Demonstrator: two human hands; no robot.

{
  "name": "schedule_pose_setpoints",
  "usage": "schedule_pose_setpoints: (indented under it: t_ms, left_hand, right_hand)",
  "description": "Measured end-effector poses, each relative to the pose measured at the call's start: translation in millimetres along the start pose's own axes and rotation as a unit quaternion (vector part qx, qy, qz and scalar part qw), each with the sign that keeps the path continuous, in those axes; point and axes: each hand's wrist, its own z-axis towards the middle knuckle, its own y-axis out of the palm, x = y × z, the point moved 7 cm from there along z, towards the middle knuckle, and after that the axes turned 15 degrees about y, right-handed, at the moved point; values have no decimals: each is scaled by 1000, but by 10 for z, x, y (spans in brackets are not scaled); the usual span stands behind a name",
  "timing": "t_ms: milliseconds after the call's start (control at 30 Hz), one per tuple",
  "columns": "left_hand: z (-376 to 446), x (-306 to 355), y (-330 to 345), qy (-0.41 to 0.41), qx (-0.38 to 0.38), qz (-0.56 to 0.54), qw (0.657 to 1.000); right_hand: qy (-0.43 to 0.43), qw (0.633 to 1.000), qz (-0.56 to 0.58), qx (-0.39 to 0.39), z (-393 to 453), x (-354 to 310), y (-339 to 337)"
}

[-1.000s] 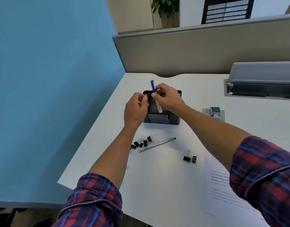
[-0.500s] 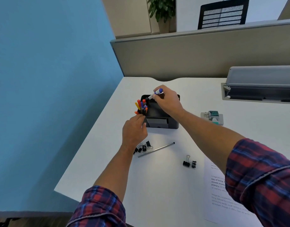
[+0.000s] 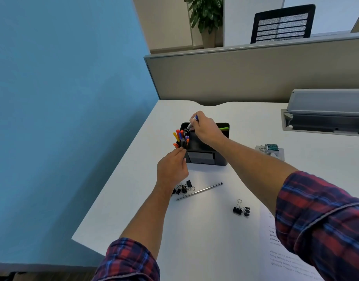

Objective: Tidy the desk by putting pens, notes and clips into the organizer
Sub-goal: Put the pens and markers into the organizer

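My left hand (image 3: 172, 168) sits at the organizer's (image 3: 205, 159) near left corner, fingertips at the pen bunch (image 3: 181, 138); can't tell if it grips anything. My right hand (image 3: 205, 129) pinches a blue-capped pen (image 3: 192, 121) over the crowded left compartment, where it could jam or tip. Loose clips (image 3: 183, 188), a silver pen (image 3: 199, 191) and more clips (image 3: 241, 208) lie mid-tabletop; something green (image 3: 223, 128) is at the organizer's back right.

Blk organizer (image 3: 207, 161), red/blue plaid sleeves (image 3: 320, 220), blk clips (image 3: 241, 210), wht desk (image 3: 205, 240)

Blue wall (image 3: 63, 98) left; grey partition (image 3: 255, 74); chair (image 3: 282, 23), plant (image 3: 205, 13) bkgd.
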Motion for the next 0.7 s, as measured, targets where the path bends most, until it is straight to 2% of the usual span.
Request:
schedule_pose_setpoints:
  t_ms: [100, 267, 367, 467, 600, 700]
  left_hand:
    - [16, -10, -7, -3, 0, 8, 1000]
    - [48, -29, -38, -16, 10, -1, 1000]
    - [69, -30, -61, -16, 15, 3, 1000]
    - [81, -30, -72, -14, 15, 3, 1000]
    - [97, -32, -80, -17, 12, 0, 1000]
    - [103, -29, -91, -16, 12, -1, 1000]
  right_hand:
    - [8, 1000, 4, -5, 38, -76, 45]
    - [-43, 996, 25, 69, -45, -205, -47]
    - [-99, 987, -101, 76, -74, -291, 12]
    - [-122, 955, -266, 39, -97, -308, 169]
    - [-126, 933, -338, -7, -124, -215, 331]
    - [-137, 894, -427, -18, -111, -95, 410]
